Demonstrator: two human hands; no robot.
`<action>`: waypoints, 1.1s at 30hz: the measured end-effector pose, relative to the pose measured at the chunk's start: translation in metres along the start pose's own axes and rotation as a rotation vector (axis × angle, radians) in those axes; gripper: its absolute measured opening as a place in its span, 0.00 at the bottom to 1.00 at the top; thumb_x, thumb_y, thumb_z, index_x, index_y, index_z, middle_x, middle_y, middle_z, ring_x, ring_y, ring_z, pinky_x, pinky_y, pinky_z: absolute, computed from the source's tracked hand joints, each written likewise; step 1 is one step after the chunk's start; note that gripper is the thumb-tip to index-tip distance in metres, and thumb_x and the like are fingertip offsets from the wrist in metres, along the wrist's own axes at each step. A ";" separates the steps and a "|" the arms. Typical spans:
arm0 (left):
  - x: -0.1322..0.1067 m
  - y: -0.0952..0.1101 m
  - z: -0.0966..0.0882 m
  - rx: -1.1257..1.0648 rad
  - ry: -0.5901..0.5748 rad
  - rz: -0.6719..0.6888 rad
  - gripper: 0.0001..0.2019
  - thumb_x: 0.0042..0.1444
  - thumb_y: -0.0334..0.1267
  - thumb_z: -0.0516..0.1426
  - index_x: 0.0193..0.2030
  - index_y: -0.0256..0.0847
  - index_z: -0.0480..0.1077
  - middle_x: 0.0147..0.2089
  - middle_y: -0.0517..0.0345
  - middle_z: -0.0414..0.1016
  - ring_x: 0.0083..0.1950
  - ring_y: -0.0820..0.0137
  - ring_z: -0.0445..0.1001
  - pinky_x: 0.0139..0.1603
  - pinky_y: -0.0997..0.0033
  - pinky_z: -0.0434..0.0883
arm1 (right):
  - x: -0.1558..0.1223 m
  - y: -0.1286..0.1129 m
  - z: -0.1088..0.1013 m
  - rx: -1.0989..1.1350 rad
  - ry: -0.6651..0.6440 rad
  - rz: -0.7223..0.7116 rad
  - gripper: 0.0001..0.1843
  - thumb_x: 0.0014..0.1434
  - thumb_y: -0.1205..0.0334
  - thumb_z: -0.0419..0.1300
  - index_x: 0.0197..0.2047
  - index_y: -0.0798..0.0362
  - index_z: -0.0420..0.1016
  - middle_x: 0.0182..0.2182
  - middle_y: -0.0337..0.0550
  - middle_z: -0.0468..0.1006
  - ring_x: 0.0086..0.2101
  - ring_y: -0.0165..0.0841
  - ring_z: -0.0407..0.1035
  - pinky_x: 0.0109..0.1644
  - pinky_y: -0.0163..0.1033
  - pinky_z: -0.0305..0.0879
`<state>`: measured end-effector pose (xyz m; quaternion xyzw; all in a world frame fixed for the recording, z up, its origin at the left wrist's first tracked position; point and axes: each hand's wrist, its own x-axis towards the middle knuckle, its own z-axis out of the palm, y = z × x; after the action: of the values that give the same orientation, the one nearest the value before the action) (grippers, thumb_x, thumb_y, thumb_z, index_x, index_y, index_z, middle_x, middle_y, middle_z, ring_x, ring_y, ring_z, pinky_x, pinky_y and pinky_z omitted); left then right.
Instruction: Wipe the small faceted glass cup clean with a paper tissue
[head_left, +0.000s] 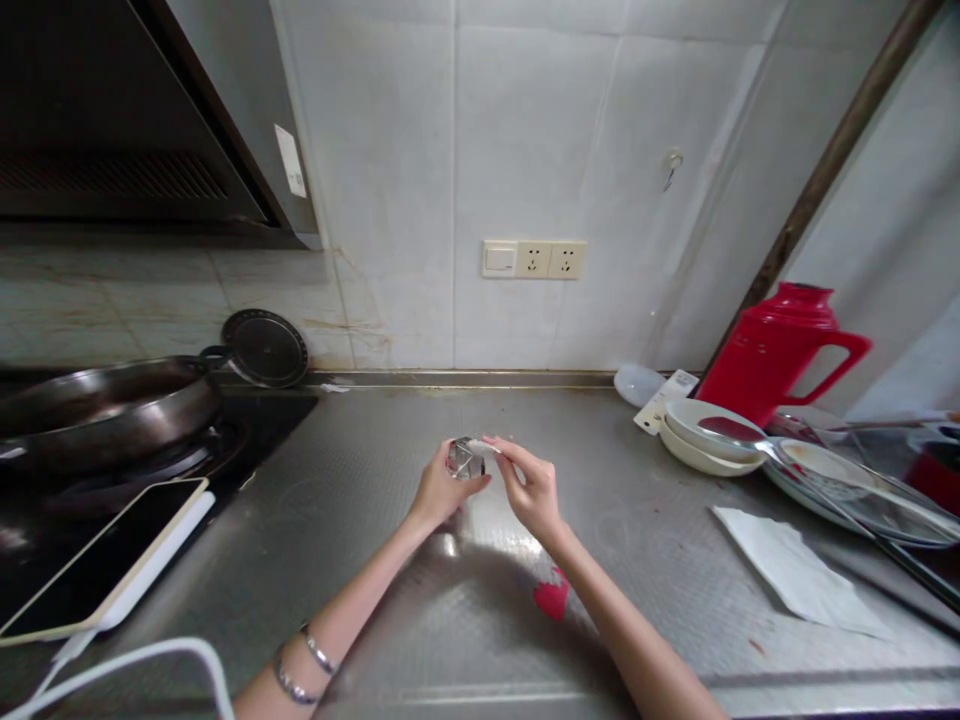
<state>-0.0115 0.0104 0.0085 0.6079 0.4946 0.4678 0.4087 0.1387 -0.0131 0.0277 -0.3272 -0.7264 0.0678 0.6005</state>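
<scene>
Shiny faceted object (468, 463) clasped in left hand (442, 490), white piece (486, 448) pinched in right hand (532, 488)

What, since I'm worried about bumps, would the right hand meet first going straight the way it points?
Probably the small shiny object held in the left hand, just ahead of the right hand; depth is unclear, so it might pass over instead.

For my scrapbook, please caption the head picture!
Left hand holding a small glassy object, right hand pinching a white piece, over a steel countertop.
</scene>
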 end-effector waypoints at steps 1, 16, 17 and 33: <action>-0.001 0.000 0.001 0.044 0.015 0.012 0.31 0.38 0.42 0.66 0.50 0.39 0.63 0.33 0.60 0.73 0.27 0.73 0.70 0.16 0.81 0.62 | 0.000 0.002 0.001 -0.019 0.019 -0.018 0.15 0.63 0.67 0.51 0.47 0.48 0.76 0.43 0.46 0.80 0.47 0.39 0.73 0.53 0.47 0.70; -0.004 -0.005 0.002 0.134 -0.022 0.084 0.26 0.41 0.40 0.64 0.48 0.41 0.65 0.33 0.60 0.76 0.24 0.72 0.71 0.20 0.77 0.66 | -0.006 0.008 0.009 -0.099 -0.281 -0.323 0.23 0.59 0.75 0.48 0.55 0.50 0.68 0.45 0.48 0.79 0.50 0.35 0.71 0.59 0.52 0.64; -0.004 -0.006 0.001 0.118 -0.026 0.080 0.26 0.41 0.41 0.64 0.48 0.41 0.64 0.33 0.60 0.76 0.24 0.72 0.71 0.19 0.77 0.66 | -0.006 0.006 0.008 -0.076 -0.281 -0.313 0.23 0.59 0.75 0.49 0.55 0.50 0.69 0.45 0.48 0.79 0.49 0.35 0.72 0.59 0.52 0.63; -0.011 0.014 0.008 -0.096 -0.122 -0.105 0.25 0.41 0.44 0.65 0.46 0.38 0.66 0.26 0.64 0.67 0.18 0.79 0.63 0.12 0.80 0.64 | -0.001 0.014 0.004 0.090 0.048 0.203 0.11 0.60 0.62 0.56 0.41 0.46 0.79 0.39 0.40 0.81 0.49 0.46 0.71 0.54 0.54 0.67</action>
<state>-0.0016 -0.0032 0.0182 0.5883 0.4770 0.4308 0.4907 0.1404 -0.0015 0.0192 -0.3734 -0.6712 0.1530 0.6218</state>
